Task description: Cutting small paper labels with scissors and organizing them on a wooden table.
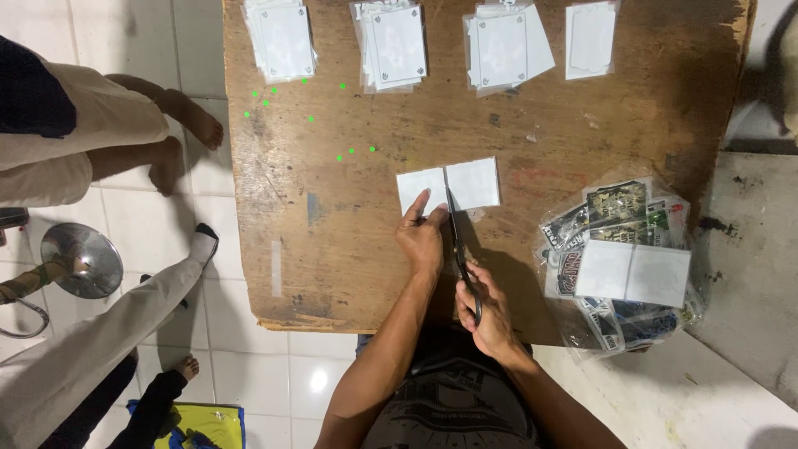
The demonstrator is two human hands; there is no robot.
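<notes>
A white paper sheet (474, 184) lies flat near the middle of a worn wooden table (349, 249). My left hand (422, 237) holds the sheet's near left edge between thumb and fingers. My right hand (486, 308) grips the handles of black scissors (460, 249). Their blades point away from me and reach into the sheet along its middle, where a dark cut line divides it into a left and a right half.
Several stacks of white cards in clear sleeves (397, 43) line the table's far edge. A plastic bag of printed stickers with white sheets on top (623, 266) sits at the right. Other people's legs and bare feet (179, 125) stand on the tiled floor at the left.
</notes>
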